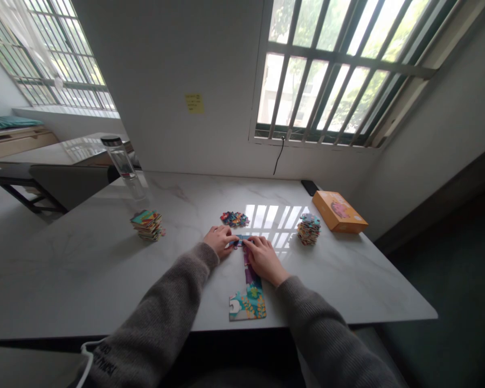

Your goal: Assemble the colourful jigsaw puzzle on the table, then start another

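Note:
My left hand [219, 241] has its thumb and fingers closed on a blue jigsaw puzzle piece [237, 242] at the upper end of a joined strip. From the other side my right hand [262, 258] presses its fingertips on the top of that strip, beside the same piece. The joined puzzle strip [254, 293] runs down toward the table's front edge and turns left at the bottom, with teal, purple and orange leaf pictures. Just beyond my hands lies a small heap of puzzle pieces [234, 218]. My fingers partly cover the blue piece.
Stacks of puzzle pieces stand at left [147, 225] and right [309, 229] on the white marbled table [84, 280]. An orange box [339, 212] and a black phone [309, 187] lie at the back right. A clear bottle [123, 161] stands at the back left.

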A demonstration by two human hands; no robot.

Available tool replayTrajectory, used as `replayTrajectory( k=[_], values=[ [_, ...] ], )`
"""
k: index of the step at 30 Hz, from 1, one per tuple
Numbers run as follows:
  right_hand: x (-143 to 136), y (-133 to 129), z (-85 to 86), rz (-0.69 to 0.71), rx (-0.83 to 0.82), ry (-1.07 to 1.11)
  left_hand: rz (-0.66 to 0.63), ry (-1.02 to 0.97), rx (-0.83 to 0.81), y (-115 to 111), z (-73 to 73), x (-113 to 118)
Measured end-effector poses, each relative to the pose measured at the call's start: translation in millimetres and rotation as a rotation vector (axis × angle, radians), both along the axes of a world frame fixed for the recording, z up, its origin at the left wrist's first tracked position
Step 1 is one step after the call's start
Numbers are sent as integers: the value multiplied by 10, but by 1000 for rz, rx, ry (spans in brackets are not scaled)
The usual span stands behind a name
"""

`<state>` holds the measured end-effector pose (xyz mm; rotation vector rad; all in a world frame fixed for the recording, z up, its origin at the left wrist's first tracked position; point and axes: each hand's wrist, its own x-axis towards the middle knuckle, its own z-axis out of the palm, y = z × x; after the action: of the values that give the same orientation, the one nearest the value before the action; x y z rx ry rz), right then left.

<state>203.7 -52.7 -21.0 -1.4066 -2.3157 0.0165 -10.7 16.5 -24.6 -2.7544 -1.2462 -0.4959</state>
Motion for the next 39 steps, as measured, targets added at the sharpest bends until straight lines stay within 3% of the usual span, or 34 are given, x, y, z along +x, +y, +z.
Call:
replayTrajectory(
  k=[9,16,19,24,29,34,39],
  values=[
    [0,1,-8,5,4,-14,-33,43,11,-42,53,3],
    [7,-3,-5,5,-8,-16,-115,-57,-78,-35,-63,26],
    [7,-11,-2,5,-7,-7,-133,-154,-89,32,-33,-76],
    [10,-13,-1,11,-3,4,63,-369,-17,141,113,-478],
    [16,17,-4,11,-14,19,116,-290,-108,104,55,-773],
    [20,128,44,4,-71,46,91,-236,-186,-14,-33,-783],
    [-4,357,134,-18,-72,86,85,-152,-278,-109,-12,-736]
  ],
)
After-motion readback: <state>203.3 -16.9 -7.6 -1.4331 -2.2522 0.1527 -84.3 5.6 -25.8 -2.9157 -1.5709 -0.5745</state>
